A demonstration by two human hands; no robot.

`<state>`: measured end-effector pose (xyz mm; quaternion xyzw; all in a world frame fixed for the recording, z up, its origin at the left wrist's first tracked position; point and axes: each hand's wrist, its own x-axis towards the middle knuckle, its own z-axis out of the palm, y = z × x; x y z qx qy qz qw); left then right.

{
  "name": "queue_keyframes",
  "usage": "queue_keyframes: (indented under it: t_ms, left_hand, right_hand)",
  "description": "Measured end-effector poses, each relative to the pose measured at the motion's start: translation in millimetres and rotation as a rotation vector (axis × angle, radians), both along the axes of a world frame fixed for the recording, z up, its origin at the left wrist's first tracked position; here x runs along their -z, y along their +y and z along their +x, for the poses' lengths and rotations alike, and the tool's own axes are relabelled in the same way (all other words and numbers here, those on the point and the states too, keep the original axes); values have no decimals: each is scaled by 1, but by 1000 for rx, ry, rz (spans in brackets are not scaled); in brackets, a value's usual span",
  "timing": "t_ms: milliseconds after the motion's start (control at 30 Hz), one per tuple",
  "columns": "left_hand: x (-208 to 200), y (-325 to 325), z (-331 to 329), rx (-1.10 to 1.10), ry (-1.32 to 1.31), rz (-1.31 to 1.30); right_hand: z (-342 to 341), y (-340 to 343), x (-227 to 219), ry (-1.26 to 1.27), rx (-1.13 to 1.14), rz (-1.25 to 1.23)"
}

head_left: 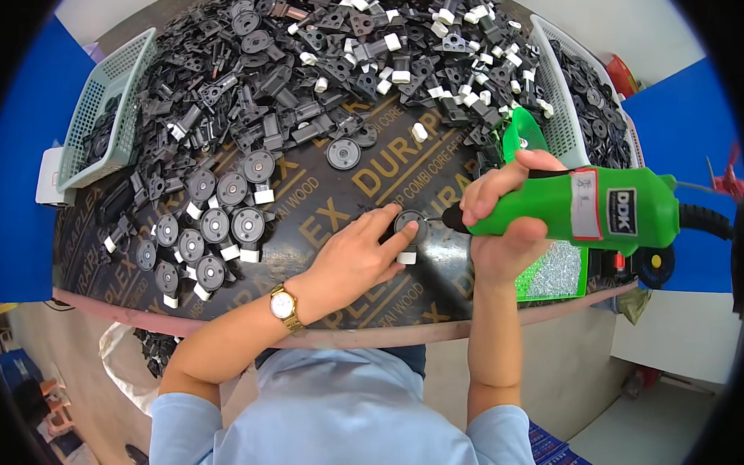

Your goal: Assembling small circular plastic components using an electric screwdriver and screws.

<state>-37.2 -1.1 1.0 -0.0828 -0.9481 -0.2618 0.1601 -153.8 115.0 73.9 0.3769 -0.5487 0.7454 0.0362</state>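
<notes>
My left hand (357, 247), a gold watch on its wrist, holds a black round wheel-like part (408, 225) down on the table. A white block (406, 257) sticks out at that part's near side. Wrapped round a green electric screwdriver (565, 205) is my right hand (504, 208). The tool lies sideways, its thin bit pointing left at the wheel-like part; whether the bit touches a screw cannot be made out. Left of my left hand lie several similar wheel-like parts (248, 225) with white blocks. Another black disc (344, 154) lies farther back.
A large heap of black brackets and white pieces (312, 58) covers the far table. Pale plastic baskets stand at the left (106, 117) and right (561, 108), holding black parts. A green tray (585, 277) of small silvery screws sits beneath the screwdriver. The table's pinkish edge (368, 339) runs before me.
</notes>
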Motion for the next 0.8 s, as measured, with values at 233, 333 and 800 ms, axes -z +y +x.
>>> queue_keyframes:
  t_ms: [233, 333, 800]
  left_hand:
    - [-1, -2, 0, -8, -5, 31]
    - [0, -2, -1, -4, 5, 39]
    - [2, 4, -2, -6, 35, 55]
  right_hand:
    - [-2, -12, 10, -46, -40, 11]
    - [-4, -17, 13, -24, -37, 42]
    - [1, -17, 19, 51, 122, 96]
